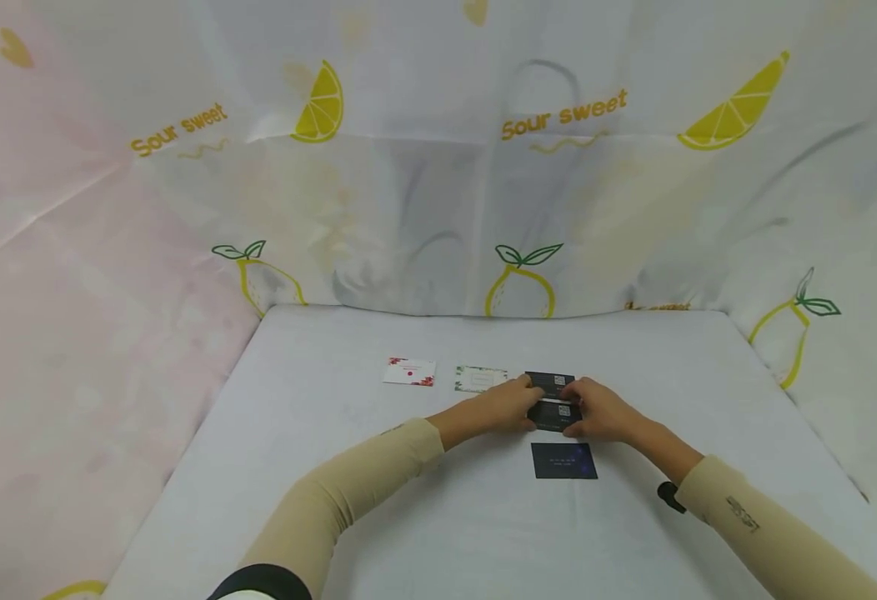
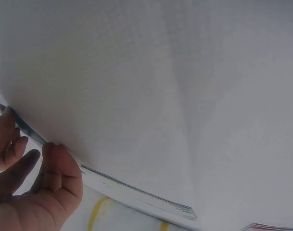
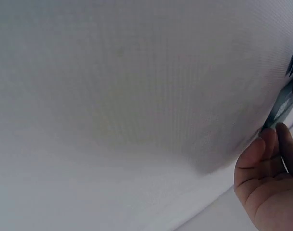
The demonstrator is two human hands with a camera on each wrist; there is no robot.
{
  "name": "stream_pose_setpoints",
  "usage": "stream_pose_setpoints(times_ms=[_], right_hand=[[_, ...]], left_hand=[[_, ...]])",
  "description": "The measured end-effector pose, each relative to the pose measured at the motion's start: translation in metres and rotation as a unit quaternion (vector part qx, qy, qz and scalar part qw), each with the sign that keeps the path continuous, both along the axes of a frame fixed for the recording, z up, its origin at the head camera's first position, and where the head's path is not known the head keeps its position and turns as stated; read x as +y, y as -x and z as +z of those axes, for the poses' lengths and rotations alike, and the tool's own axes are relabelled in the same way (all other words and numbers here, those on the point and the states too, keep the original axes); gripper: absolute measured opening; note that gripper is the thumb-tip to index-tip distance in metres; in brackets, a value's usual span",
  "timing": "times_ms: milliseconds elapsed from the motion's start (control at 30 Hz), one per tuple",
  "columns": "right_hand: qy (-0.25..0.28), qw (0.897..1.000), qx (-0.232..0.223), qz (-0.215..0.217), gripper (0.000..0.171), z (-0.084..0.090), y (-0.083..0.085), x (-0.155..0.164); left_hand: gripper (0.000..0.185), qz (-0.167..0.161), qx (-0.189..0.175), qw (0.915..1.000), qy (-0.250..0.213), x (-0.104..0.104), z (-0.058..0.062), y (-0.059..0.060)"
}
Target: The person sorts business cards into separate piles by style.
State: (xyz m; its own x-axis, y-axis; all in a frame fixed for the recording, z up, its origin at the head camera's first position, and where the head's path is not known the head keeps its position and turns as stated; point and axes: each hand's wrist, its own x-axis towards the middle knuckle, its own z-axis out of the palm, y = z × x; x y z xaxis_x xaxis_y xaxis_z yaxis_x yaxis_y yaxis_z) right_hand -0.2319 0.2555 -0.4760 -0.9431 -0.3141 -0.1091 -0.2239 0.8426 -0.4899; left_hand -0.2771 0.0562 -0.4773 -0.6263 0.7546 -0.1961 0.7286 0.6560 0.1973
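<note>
Two black cards with small white square codes lie one behind the other on the white table, right of its middle in the head view. My left hand [image 1: 509, 406] holds the nearer black card [image 1: 554, 417] at its left edge, fingers bent. At the right edge of that same card, my right hand [image 1: 605, 410] pinches it between thumb and fingers. The fingers of both hands also reach the near edge of the farther black card [image 1: 546, 382]. Both wrist views show curled fingers at the cards' edges, with the card faces mostly hidden.
A dark blue card [image 1: 563, 462] lies just nearer than the black cards. To the left are a white card with green leaf borders [image 1: 476, 379] and a white card with red flowers [image 1: 409, 372]. Behind the white table [image 1: 318, 400] hangs a lemon-print cloth [image 1: 408, 192].
</note>
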Motion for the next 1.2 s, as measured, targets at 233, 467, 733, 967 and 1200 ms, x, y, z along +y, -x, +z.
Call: stream_pose_setpoints(times_ms=[233, 467, 733, 967, 1200], right_hand=[[-0.015, 1.000, 0.003, -0.001, 0.054, 0.004, 0.000, -0.004], [-0.020, 1.000, 0.010, -0.012, 0.053, 0.005, -0.002, -0.005], [-0.019, 0.999, 0.028, 0.014, 0.051, 0.003, -0.008, -0.001], [0.036, 0.998, 0.049, 0.024, 0.024, 0.001, -0.009, 0.007], [0.101, 0.994, 0.041, 0.016, 0.019, 0.002, -0.008, 0.014]], left_hand=[[0.061, 0.005, 0.017, 0.9998, -0.001, -0.001, -0.003, -0.001], [0.063, 0.009, 0.056, 0.9984, 0.010, -0.003, -0.001, -0.004], [0.059, 0.007, 0.057, 0.9983, 0.001, -0.004, 0.001, -0.008], [0.055, 0.010, 0.054, 0.9984, -0.014, -0.006, -0.003, -0.006], [0.066, -0.001, 0.073, 0.9960, -0.051, -0.008, 0.000, -0.004]])
